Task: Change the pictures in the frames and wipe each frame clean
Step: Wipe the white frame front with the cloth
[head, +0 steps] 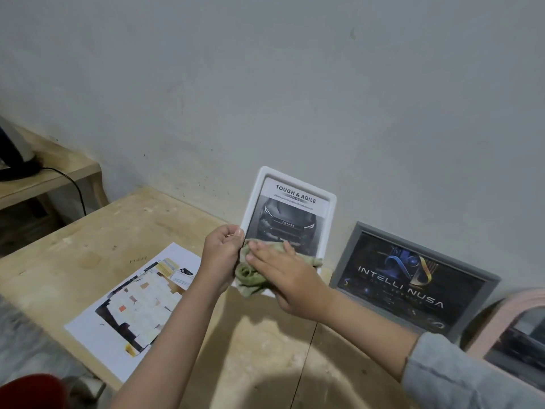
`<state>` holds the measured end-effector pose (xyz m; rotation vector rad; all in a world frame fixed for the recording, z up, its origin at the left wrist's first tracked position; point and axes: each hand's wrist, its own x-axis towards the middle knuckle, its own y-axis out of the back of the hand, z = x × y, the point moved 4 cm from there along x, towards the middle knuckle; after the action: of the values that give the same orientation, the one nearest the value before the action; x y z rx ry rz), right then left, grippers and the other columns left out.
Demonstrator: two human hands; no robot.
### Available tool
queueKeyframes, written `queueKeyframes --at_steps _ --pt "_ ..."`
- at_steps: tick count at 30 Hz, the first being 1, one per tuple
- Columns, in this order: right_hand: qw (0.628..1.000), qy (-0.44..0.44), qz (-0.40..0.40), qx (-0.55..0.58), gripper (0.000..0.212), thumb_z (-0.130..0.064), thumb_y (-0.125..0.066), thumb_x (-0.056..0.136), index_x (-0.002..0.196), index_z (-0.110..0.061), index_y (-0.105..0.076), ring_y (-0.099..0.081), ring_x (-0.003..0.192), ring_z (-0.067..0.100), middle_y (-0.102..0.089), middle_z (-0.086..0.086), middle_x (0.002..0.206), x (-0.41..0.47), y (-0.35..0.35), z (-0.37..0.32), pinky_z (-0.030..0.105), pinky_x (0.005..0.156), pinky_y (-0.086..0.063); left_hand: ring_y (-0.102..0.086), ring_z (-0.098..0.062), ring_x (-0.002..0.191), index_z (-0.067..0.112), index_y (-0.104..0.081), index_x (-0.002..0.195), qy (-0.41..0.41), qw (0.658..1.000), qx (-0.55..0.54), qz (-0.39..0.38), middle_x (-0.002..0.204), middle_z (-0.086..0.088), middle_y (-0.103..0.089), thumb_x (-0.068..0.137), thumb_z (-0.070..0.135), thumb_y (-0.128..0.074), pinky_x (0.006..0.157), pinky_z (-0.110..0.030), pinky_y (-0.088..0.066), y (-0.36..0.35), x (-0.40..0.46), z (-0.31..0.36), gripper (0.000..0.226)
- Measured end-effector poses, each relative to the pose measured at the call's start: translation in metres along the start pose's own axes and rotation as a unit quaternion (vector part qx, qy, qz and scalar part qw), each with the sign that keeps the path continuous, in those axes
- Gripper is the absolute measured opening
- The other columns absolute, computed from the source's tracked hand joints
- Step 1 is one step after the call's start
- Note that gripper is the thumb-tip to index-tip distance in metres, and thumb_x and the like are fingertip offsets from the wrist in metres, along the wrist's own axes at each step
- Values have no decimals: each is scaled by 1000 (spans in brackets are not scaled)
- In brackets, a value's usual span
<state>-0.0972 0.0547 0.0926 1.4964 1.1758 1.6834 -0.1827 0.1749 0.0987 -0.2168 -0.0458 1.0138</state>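
A white picture frame [327,215] with a dark car picture headed "TOUGH & AGILE" is held upright near the wall. My left hand [221,255] grips its lower left edge. My right hand [287,276] lies flat with straight fingers on a green cloth [250,276] and presses it against the lower part of the frame's front. The cloth bunches and hangs below the frame's bottom edge, hiding that corner.
A grey frame [413,278] with a dark "INTELLI NUSA" picture leans on the wall to the right. A pink frame [501,323] stands at the far right. A loose printed sheet [141,302] lies on the wooden table [103,231]. A lower shelf [59,169] with a cable is at far left.
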Motion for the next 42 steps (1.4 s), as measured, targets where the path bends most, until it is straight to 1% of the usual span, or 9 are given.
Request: queueKeyframes --at_steps 6,11,14,19,27,30,32,36,42 --pt "999 19 -25 28 62 0 -34 71 131 -10 -46 -51 121 26 -55 13 133 -7 1 -14 52 92 -46 -42 -5 41 9 -56 78 10 999 30 36 50 5 -46 97 8 -47 39 -15 -35 -7 6 -9 21" --pt "995 65 -77 5 54 0 -29 74 121 -5 -56 -59 89 32 -61 12 122 -10 8 -12 40 75 -52 -49 3 36 3 -54 88 6 998 31 63 60 -3 -52 99 6 -44 39 -12 -39 -15 -1 -13 15" --pt "990 63 -124 -34 66 9 -39 61 122 -11 -54 -53 80 29 -58 5 126 -17 14 -5 38 68 -50 -53 -4 45 5 -54 85 10 997 27 74 61 -2 -53 98 6 -45 44 -13 -43 -14 -3 -13 17" --pt "981 40 -165 -94 78 13 -58 49 120 -19 -54 -51 76 21 -61 -5 122 -38 26 16 30 58 -49 -60 -26 77 -1 -60 100 17 993 70 91 84 -15 -64 96 11 -49 79 -41 -52 3 8 -9 17" --pt "948 77 -256 -176 53 -3 -67 61 106 -27 -53 -53 77 19 -64 -10 103 -40 62 28 28 52 -39 -56 -22 72 3 -56 99 -38 985 140 97 81 -12 -62 95 14 -51 65 -31 -45 9 13 3 12" --pt "958 53 -209 -189 58 1 -69 54 105 -26 -58 -51 74 18 -65 -12 99 -15 86 43 27 51 -42 -56 -23 76 6 -57 98 -51 977 179 101 85 -11 -63 94 18 -52 67 -29 -41 12 14 4 13" --pt "975 45 -111 -187 63 11 -63 53 109 -18 -62 -54 73 24 -67 -4 111 7 107 52 33 52 -47 -57 -23 81 9 -58 96 -61 972 204 99 89 -9 -63 94 22 -54 69 -30 -41 11 12 5 14" --pt "973 36 70 -218 55 7 -38 75 121 -9 -63 -53 71 29 -64 7 121 50 124 55 33 53 -46 -60 -24 81 11 -58 88 -77 969 220 77 85 -6 -63 92 27 -57 69 -30 -42 -5 3 3 17" --pt "962 38 109 -249 42 -2 -33 94 126 -9 -60 -55 74 31 -59 9 131 73 86 80 40 57 -51 -56 -22 71 11 -59 82 -85 972 211 67 74 -3 -61 91 26 -58 66 -29 -40 -17 -2 3 18"
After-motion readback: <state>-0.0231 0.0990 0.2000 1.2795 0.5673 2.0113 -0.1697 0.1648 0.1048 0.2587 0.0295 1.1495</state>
